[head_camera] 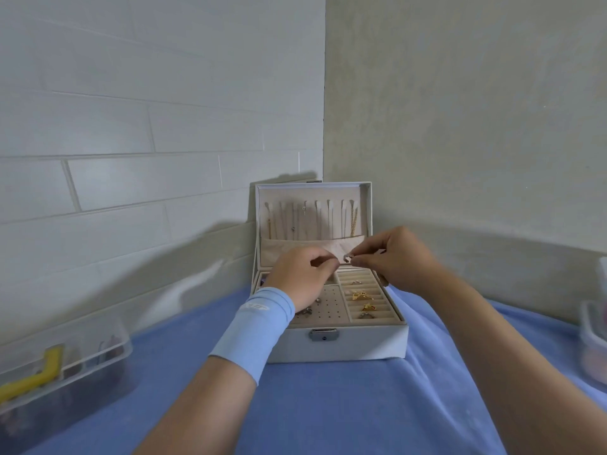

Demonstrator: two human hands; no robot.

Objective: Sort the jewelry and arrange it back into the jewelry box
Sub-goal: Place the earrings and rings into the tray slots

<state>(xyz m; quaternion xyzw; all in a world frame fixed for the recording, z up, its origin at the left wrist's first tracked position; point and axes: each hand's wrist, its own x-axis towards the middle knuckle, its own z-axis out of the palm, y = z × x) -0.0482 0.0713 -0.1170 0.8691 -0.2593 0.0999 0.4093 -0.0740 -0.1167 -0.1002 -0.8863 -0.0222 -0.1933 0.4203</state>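
While my left hand (302,277) and right hand (394,261) are pinching a silver piece (348,257), rings (361,297) are lying in the jewelry box (345,343) below. I'm judging sorting midway.

We are listing: white brick-patterned wall (131,126) standing left; plain plastered wall (476,110) meeting it at a corner; blue-clothed surface (328,405) abutting both; soft shadows falling across the left wall.

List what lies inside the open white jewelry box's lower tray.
Beige ring slots hold gold pieces and silver rings; the perforated beige panel holds small earrings. The left hand hides the tray's left and rear compartments.
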